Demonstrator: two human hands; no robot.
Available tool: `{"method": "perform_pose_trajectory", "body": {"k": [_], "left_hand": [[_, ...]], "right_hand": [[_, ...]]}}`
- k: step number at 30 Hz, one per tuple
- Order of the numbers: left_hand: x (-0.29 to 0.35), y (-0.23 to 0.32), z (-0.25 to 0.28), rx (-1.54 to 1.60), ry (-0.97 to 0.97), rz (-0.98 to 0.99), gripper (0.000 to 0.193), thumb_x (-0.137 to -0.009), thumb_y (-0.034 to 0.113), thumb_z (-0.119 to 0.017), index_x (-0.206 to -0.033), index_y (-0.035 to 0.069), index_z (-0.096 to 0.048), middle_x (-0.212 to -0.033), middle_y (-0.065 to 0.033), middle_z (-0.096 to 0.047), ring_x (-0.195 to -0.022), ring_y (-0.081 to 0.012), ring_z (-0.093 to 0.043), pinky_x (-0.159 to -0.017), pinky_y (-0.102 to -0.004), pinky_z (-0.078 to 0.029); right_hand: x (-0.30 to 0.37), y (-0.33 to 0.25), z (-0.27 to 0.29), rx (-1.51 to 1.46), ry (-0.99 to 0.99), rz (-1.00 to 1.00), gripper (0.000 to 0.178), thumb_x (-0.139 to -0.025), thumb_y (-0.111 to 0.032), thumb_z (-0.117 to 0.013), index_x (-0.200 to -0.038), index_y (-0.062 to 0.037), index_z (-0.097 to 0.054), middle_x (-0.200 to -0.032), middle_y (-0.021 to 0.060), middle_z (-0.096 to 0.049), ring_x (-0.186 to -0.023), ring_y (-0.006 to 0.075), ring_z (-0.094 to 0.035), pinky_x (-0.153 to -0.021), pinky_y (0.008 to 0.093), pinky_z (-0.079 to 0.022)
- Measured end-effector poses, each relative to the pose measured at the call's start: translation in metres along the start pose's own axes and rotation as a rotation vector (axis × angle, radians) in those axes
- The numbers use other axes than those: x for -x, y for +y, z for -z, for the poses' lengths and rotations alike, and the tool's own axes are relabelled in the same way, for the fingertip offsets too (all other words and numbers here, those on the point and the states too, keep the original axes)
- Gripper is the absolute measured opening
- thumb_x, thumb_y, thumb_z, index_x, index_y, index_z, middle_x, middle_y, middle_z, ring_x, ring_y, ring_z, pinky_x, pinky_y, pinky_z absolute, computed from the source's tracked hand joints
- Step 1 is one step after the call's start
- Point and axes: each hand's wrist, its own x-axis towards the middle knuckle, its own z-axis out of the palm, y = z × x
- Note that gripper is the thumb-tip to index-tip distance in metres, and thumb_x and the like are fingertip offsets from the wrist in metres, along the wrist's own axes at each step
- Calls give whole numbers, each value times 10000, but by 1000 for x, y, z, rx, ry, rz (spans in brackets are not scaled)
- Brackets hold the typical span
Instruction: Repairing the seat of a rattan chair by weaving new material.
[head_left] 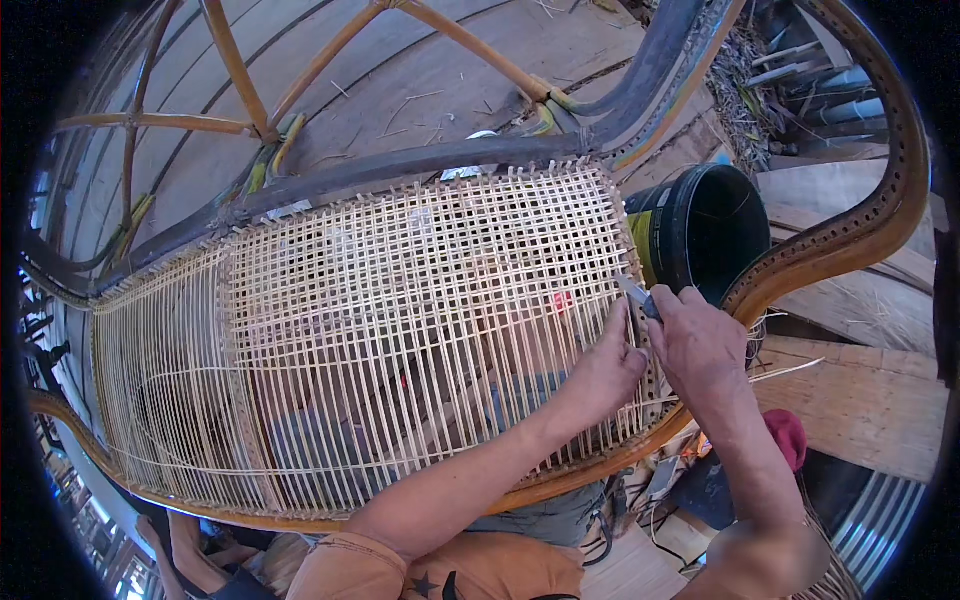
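Note:
A woven cane panel stretches across a curved rattan frame in front of me; its far part is a close grid, while the near part shows mostly long strands running one way. My right hand grips a knife, its short metal blade touching the panel's right edge. Beside it, my left hand is closed at the same edge, with a finger pointing up along the rim. Whatever its fingers pinch is hidden. A loose cane strand sticks out to the right below my right hand.
A dark bucket with a yellow patch stands just beyond the panel's right edge. The drilled rattan armrest curves around the right side. Wooden boards lie at right. Another person's arm shows at lower left.

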Motion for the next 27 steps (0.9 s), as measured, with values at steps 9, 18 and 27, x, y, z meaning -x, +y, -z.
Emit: {"method": "perform_pose_trajectory", "body": {"k": [9,18,27], "left_hand": [[3,1,3,-58,5,12,715,-908,140,-464,-1466,-32,-51,-796,-196,-612,-724,-291,-633,-706,-402,-499],[-1,-16,-1,-41,53,-65,693,-921,72,-428,-1489,65,-30,-702,-60,-535,-561,-128,-523,-517,-295,-447],[-2,-15,-2,-24,29,-88,676,-924,80,-433,-1474,42,-41,-687,-59,-527,-577,-126,-513,-522,-298,-444]], "right_hand": [[-4,3,7,-110,-88,-79,247,-883,-285,-583,-1019,-85,-537,-873,142,-612,-803,344,-632,-663,454,-507],[-17,-4,-2,-47,-44,-20,205,-884,-249,-577,-1006,-89,-538,-814,134,-606,-738,349,-623,-639,455,-499],[-25,5,-7,-346,-42,-46,203,-897,-223,-566,-986,-41,-572,-814,190,-616,-777,393,-611,-659,468,-470]]}}
